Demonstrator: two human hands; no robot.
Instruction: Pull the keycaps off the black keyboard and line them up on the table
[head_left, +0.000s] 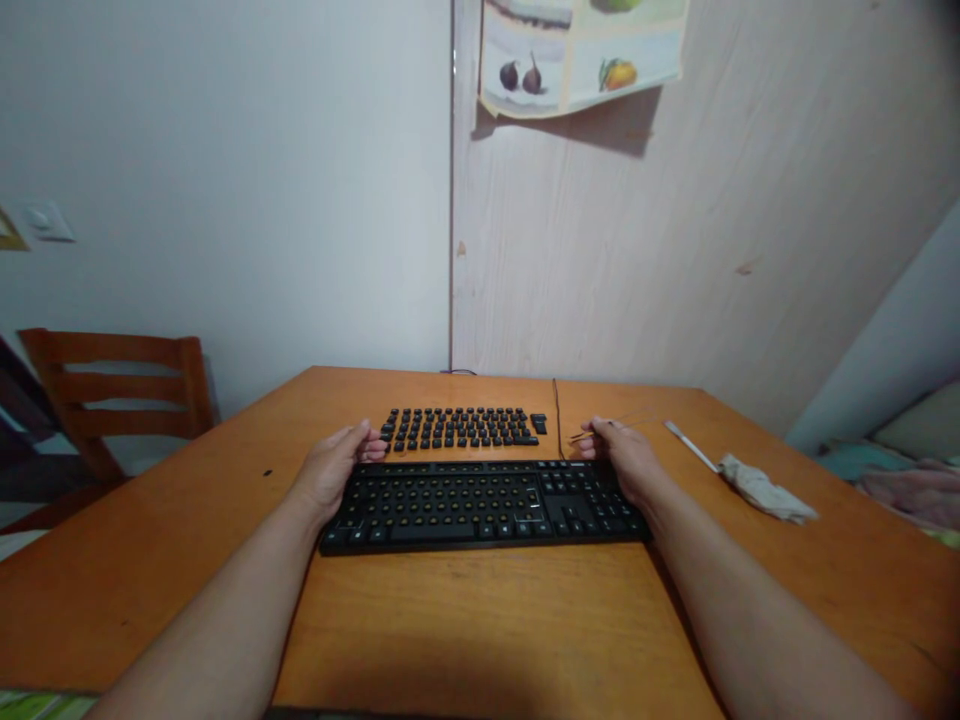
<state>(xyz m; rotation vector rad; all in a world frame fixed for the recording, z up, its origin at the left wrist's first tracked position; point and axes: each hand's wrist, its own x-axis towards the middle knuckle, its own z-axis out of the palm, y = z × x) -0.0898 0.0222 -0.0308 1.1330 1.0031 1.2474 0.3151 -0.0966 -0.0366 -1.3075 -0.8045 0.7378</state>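
A black keyboard (480, 532) lies on the wooden table, with many of its letter keycaps off and the switch posts showing. Behind it, loose black keycaps (457, 428) are laid out in rows. My left hand (341, 455) is at the left end of those rows, above the keyboard's far left corner. Its fingers are curled together by the end keycaps; whether one is between them I cannot make out. My right hand (619, 452) is over the keyboard's far right corner, its fingers closed on a thin wire tool (577, 437).
A white-handled brush (690, 445) and a crumpled cloth (765, 490) lie on the right. One small black piece (268, 472) sits on the left. The keyboard cable (557, 415) runs to the back edge. A wooden chair (120, 385) stands at the left.
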